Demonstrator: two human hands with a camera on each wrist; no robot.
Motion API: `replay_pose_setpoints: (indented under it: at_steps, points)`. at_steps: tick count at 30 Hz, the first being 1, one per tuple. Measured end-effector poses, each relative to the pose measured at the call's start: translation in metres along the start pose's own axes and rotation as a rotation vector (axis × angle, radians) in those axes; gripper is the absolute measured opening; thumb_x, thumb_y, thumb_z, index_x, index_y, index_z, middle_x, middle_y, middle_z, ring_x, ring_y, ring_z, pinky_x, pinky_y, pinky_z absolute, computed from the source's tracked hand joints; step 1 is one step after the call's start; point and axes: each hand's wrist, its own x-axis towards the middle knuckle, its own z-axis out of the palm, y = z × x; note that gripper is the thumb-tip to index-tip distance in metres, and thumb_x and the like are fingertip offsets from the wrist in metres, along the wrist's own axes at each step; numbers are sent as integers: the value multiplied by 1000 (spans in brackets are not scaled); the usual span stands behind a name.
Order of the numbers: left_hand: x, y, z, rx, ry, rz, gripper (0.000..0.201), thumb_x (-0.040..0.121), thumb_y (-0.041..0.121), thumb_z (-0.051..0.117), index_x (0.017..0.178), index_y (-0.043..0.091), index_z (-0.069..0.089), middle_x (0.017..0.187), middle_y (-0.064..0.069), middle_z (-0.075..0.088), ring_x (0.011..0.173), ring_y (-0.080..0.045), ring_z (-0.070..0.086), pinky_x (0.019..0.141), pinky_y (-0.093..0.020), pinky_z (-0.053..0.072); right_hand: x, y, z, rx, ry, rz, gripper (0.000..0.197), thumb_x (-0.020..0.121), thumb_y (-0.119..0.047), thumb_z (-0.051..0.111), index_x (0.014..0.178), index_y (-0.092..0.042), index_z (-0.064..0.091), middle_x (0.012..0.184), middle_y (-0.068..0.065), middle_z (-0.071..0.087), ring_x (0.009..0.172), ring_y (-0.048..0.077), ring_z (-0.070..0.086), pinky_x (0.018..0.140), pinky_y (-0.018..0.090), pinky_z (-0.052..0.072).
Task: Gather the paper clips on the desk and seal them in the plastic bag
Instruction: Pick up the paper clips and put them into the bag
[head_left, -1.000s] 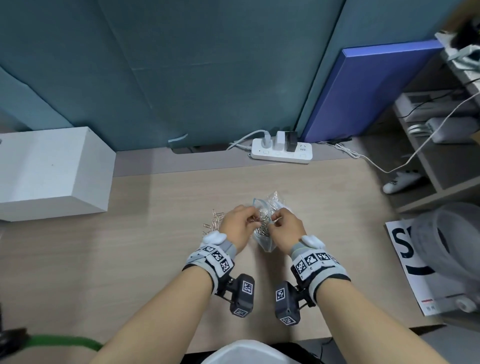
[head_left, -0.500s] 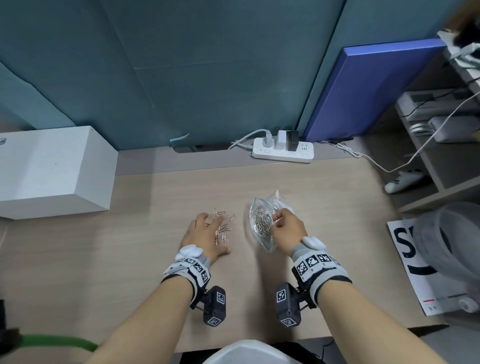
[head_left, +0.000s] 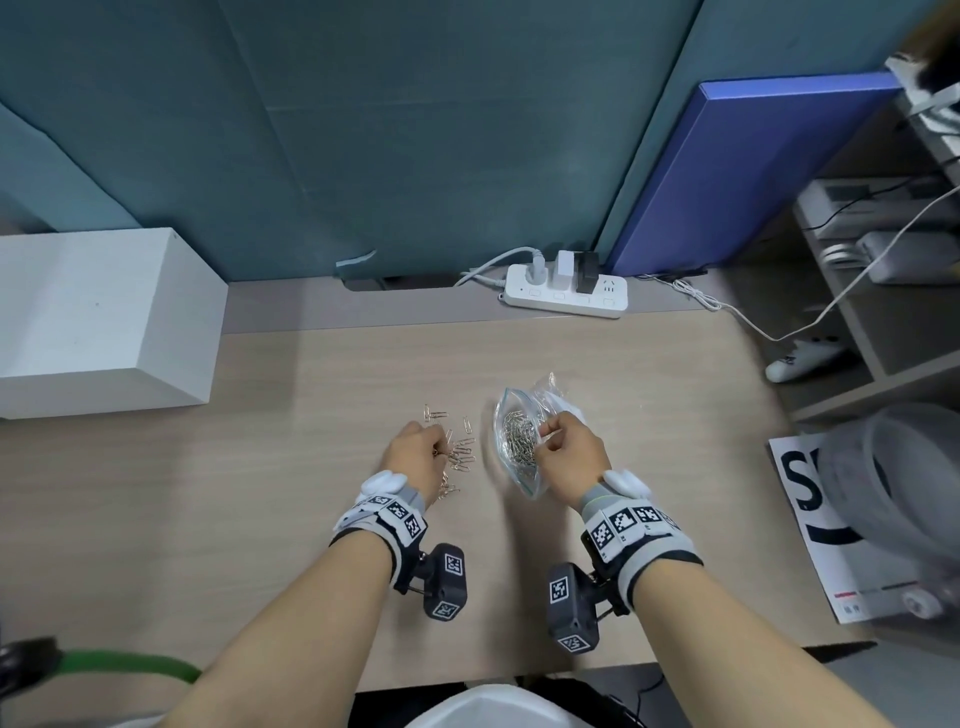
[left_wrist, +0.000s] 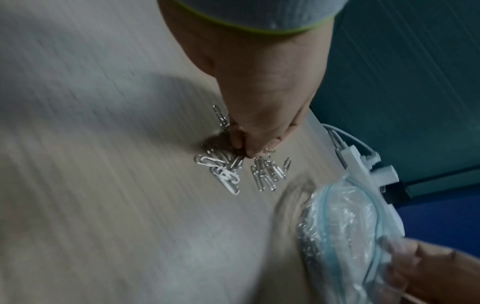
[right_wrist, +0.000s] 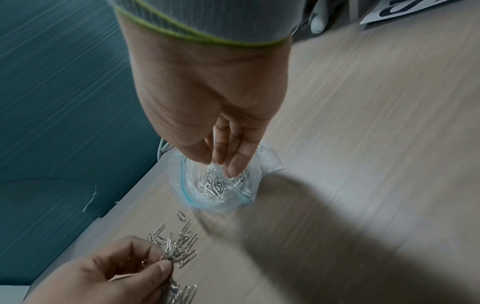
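Teal partition panels stand behind a pale wood-grain desk (head_left: 260, 493), and the plastic bag (head_left: 519, 441) lying on it serves as the landmark. Just to the left of the bag, loose paper clips (head_left: 460, 452) are scattered on the bare wood; many more are already heaped inside the bag. Behind the bag a white power strip (head_left: 563, 291) is seen at the desk's back edge, and well to the bag's left a white box (head_left: 104, 322).

The bag's mouth is pinched and held up by the right hand (head_left: 569, 457), fingers curled on the thin film at the blue zip strip. A small cluster of clips is being pinched by the left hand (head_left: 415, 457), fingertips (left_wrist: 241, 142) closed on them against the desk.

The clips are judged light, stiff and slick, likely to tangle and to slip from a loose pinch; they are probably best raked into a bunch and taken between thumb and fingertips. The bag is judged soft, crinkly and nearly weightless apart from its load, so it would sag shut unless held by the rim. For sealing, the zip strip should be pressed along its length from one end.
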Motion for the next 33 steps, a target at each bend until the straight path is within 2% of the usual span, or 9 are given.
replay_pose_setpoints:
  at_steps: [2, 8, 12, 16, 19, 22, 24, 29, 33]
  points:
    - [0, 4, -1, -69, 11, -18, 23, 75, 11, 67, 72, 33, 60, 86, 8, 58, 78, -18, 60, 68, -28, 49, -1, 0, 1, 0, 2, 1, 19, 83, -12, 52, 91, -27, 60, 80, 0, 71, 78, 24, 68, 73, 36, 57]
    - [2, 59, -7, -447, 4, 101, 17, 75, 12, 79, 78, 26, 72, 85, 7, 66, 71, 5, 58, 69, -5, 40, -3, -1, 2, 5, 24, -12, 18, 85, -11, 52, 91, -27, 59, 77, -1, 70, 77, 24, 67, 72, 35, 56]
    - [2, 77, 2, -454, -149, 186, 24, 73, 14, 85, 92, 27, 78, 98, 10, 69, 81, 0, 65, 82, -23, 52, -5, -1, 1, 6, 15, -20, 18, 86, -11, 52, 92, -26, 59, 75, -2, 68, 74, 23, 66, 69, 34, 53]
    - [1, 51, -2, -352, -17, 190, 31, 73, 19, 85, 100, 31, 76, 102, 13, 63, 91, -9, 62, 90, -32, 51, -6, -1, 0, 13, 19, -13, 18, 85, -12, 51, 92, -26, 59, 75, -2, 70, 75, 23, 67, 71, 35, 56]
    - [-6, 12, -6, -193, 54, 50, 55, 63, 46, 87, 113, 39, 64, 112, 13, 47, 101, -12, 55, 95, -33, 50, -5, -2, 0, 18, 10, -5, 19, 86, -12, 49, 92, -27, 60, 79, -1, 70, 78, 25, 68, 74, 36, 57]
    - [-20, -15, -2, 2, -54, -67, 90, 47, 69, 80, 127, 45, 45, 113, 8, 34, 109, -16, 48, 95, -34, 51, -4, -2, 0, 17, -8, -9, 20, 85, -12, 49, 91, -29, 58, 78, 0, 70, 77, 26, 69, 74, 39, 58]
    - [-26, -20, 5, 31, -76, -72, 91, 49, 63, 84, 127, 42, 43, 111, 6, 33, 108, -18, 47, 93, -35, 52, -5, -2, 2, 15, -17, -11, 21, 85, -11, 49, 92, -29, 58, 78, 1, 71, 75, 25, 70, 74, 40, 59]
    - [-12, -20, 22, -83, 10, -39, 50, 73, 31, 83, 109, 40, 50, 108, 3, 48, 93, -19, 58, 81, -38, 57, -4, -4, 4, 6, -18, -4, 21, 85, -10, 51, 94, -27, 60, 77, 1, 71, 75, 25, 70, 74, 39, 58]
    - [7, -19, 18, -157, 39, 22, 46, 73, 18, 82, 102, 38, 52, 102, 5, 51, 78, -17, 60, 77, -38, 56, -3, -5, 2, -5, -4, -3, 21, 84, -10, 52, 93, -26, 60, 79, 1, 72, 77, 26, 69, 74, 38, 58]
